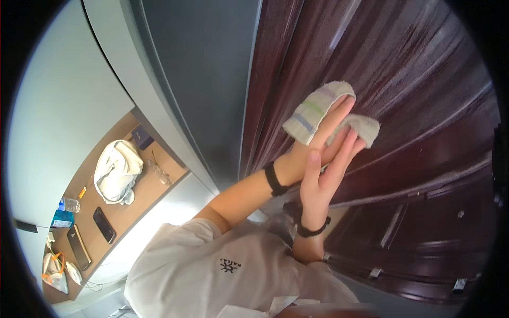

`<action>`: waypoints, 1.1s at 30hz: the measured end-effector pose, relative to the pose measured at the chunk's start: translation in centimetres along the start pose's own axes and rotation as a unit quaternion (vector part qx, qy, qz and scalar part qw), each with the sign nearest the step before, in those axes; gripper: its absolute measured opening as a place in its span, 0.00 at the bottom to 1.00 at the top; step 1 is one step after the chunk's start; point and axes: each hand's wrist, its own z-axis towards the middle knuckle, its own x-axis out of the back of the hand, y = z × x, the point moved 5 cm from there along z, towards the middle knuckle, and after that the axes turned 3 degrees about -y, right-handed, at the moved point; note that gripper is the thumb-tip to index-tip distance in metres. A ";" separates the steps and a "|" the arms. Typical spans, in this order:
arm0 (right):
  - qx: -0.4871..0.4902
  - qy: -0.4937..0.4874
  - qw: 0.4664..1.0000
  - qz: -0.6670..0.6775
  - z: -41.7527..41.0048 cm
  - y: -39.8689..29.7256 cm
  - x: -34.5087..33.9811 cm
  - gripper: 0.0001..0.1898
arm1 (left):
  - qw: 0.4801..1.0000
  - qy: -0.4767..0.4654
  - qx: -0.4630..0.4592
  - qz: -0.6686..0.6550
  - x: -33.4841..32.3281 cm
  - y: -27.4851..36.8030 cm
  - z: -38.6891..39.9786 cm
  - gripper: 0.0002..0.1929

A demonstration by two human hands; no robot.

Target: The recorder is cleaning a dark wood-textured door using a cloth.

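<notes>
A pale striped cloth lies over the back of my left hand, folded round its edge. Its bands are blue, green and light purple. A greyer part of the same cloth sticks out past the fingertips of my right hand. Right-hand fingers are stretched out against the left hand and the cloth, thumb apart; whether they grip any cloth cannot be told. Both hands are raised in front of a dark red wood-grain door. Each wrist wears a black band.
Left of me a wooden shelf holds a crumpled white fabric item, two phones, a dark blue box, a clear bottle and a small bag. A grey panel stands between shelf and door. Metal fittings sit along the door's edge.
</notes>
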 end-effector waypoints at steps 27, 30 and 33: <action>-0.110 0.263 0.916 0.281 -2.5 -1.1 0.1 0.24 | 0.966 -0.244 -0.023 -0.078 0.2 -1.6 -7.6 0.22; -0.073 0.285 0.921 0.256 -1.4 -1.3 2.1 0.19 | 0.958 -0.240 -0.055 -0.143 -0.1 -0.4 -5.1 0.23; -0.004 0.310 0.911 0.271 0.5 -2.0 3.2 0.14 | 0.946 -0.211 -0.057 -0.240 1.8 0.6 -1.4 0.27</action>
